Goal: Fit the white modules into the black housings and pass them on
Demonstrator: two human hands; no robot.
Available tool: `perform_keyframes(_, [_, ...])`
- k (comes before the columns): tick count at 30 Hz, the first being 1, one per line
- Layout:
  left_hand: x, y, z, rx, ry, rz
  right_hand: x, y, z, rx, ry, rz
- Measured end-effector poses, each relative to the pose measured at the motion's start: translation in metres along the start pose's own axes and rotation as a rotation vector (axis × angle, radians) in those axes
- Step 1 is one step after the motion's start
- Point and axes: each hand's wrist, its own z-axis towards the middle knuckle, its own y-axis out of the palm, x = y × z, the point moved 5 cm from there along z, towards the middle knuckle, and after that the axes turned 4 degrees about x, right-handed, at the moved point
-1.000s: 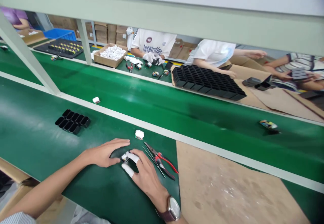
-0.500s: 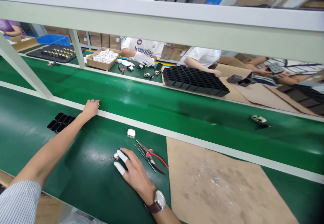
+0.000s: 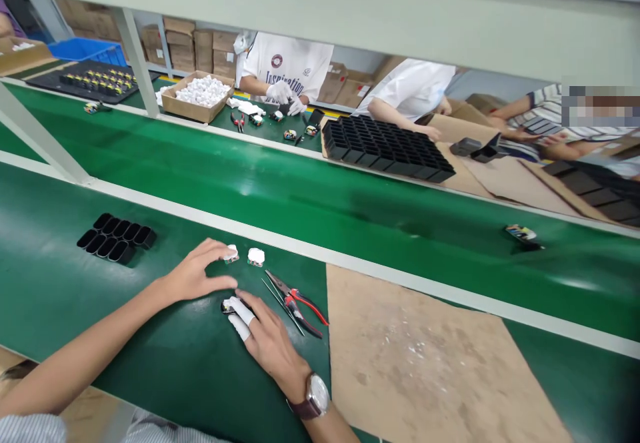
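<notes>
My left hand (image 3: pixel 200 271) is open, its thumb and fingers spread. Its fingertips are at a small white-topped circuit board (image 3: pixel 232 254) standing on the green bench. Just right of that sits a second white-topped circuit board (image 3: pixel 256 257). White finger covers sheathe two fingers of my right hand (image 3: pixel 267 333), which wears a wristwatch. Those fingers are closed on a small black electronic part (image 3: pixel 228 305), mostly hidden under them. Red-and-black needle-nose pliers (image 3: pixel 296 303) lie right of my right hand, with metal tweezers (image 3: pixel 283 307) alongside.
Black cups (image 3: pixel 116 237) stand grouped at left. A brown board (image 3: pixel 425 356) covers the bench at right. Beyond a white rail (image 3: pixel 200 215) runs the green belt (image 3: pixel 240 176), carrying a circuit board (image 3: pixel 521 233). Co-workers sit across, near a white-filled box (image 3: pixel 200 96) and black trays (image 3: pixel 385 149).
My left hand has come back from the rail toward my right hand. A second white-topped circuit board now stands beside the first. My right hand keeps its place, and the view has tilted down.
</notes>
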Motion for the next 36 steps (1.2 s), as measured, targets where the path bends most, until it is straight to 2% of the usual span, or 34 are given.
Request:
perform_keyframes(2, [0.006,0.005,-0.016,-0.113,0.005,-0.16,0.001,-0.001,-0.003,-0.028,-0.023,0.013])
perform_keyframes(5, [0.007,0.019,-0.039,-0.215,-0.045,-0.209,0.001,0.0,-0.005,-0.058,-0.044,0.036])
perform_keyframes(11, [-0.001,0.037,-0.055,-0.172,-0.094,-0.225,-0.005,0.003,-0.005,-0.061,0.005,0.015])
perform_keyframes(16, [0.001,0.036,-0.059,-0.139,-0.103,-0.185,-0.008,-0.002,-0.009,-0.03,-0.018,-0.015])
perform_keyframes(21, [0.003,0.038,-0.063,-0.161,-0.098,-0.167,-0.009,-0.002,-0.014,-0.021,-0.013,0.017])
perform_keyframes(31, [0.002,0.036,-0.065,-0.186,-0.168,-0.105,-0.011,-0.005,-0.008,0.048,0.087,0.146])
perform_keyframes(33, [0.005,0.035,-0.065,-0.191,-0.182,-0.129,-0.011,-0.004,-0.007,0.068,0.165,0.214])
perform_keyframes(36, [0.012,0.033,-0.063,-0.168,-0.134,-0.176,-0.001,0.004,-0.01,0.138,0.456,0.512])
